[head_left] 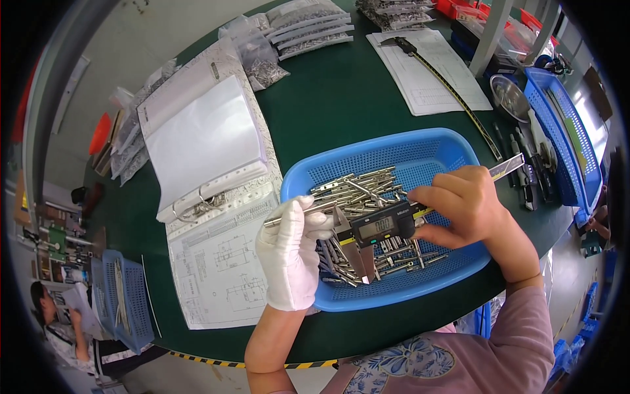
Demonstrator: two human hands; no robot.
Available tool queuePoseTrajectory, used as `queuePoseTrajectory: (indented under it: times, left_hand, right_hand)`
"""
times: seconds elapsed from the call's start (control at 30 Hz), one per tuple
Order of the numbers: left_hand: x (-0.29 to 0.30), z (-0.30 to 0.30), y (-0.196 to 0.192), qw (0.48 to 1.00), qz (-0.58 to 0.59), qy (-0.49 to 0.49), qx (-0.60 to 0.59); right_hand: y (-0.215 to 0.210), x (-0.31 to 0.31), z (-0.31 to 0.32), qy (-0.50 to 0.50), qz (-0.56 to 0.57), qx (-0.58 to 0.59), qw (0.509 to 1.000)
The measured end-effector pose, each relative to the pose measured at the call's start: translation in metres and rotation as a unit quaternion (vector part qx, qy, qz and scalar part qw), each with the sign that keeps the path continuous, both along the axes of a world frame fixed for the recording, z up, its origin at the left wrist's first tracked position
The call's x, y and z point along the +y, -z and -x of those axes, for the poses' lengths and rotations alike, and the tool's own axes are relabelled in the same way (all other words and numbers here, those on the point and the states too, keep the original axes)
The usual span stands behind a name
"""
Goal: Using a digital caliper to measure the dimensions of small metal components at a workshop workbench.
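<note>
My left hand (289, 259), in a white glove, is closed on a slim metal pin (272, 222), whose end sticks out to the left of the thumb. My bare right hand (464, 205) grips a black digital caliper (357, 235), thumb below its display and fingers over the beam. The caliper's jaws are beside the gloved fingertips; whether they touch the pin I cannot tell. Under both hands stands a blue perforated basket (387, 301) with many loose metal pins (354, 190) in it.
Left of the basket lies an open ring binder (203, 141) with a technical drawing (226, 269). Bags of metal parts (312, 29) are at the back. Another caliper (453, 88) rests on papers (420, 92). A metal bowl (509, 97) and blue basket (567, 138) stand right. A person sits far left.
</note>
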State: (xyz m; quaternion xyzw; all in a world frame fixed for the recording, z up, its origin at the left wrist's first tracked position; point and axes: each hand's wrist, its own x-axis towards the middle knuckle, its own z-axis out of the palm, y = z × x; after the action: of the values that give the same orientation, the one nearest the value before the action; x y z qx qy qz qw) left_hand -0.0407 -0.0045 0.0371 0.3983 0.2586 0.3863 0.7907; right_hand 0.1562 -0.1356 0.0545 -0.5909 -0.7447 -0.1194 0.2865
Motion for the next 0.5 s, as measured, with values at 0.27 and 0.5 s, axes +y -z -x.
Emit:
queuePoseTrajectory:
  times: [0.27, 0.5]
  left_hand:
    - [-0.0007, 0.0004, 0.0007, 1.0, -0.02, -0.002, 0.004]
    - [-0.0006, -0.0009, 0.0007, 1.0, -0.03, -0.001, 0.011]
  right_hand:
    - [-0.0009, -0.0007, 0.0002, -0.003, 0.005, -0.002, 1.0]
    - [-0.0038, -0.0028, 0.0015, -0.017, 0.034, 0.018, 0.999]
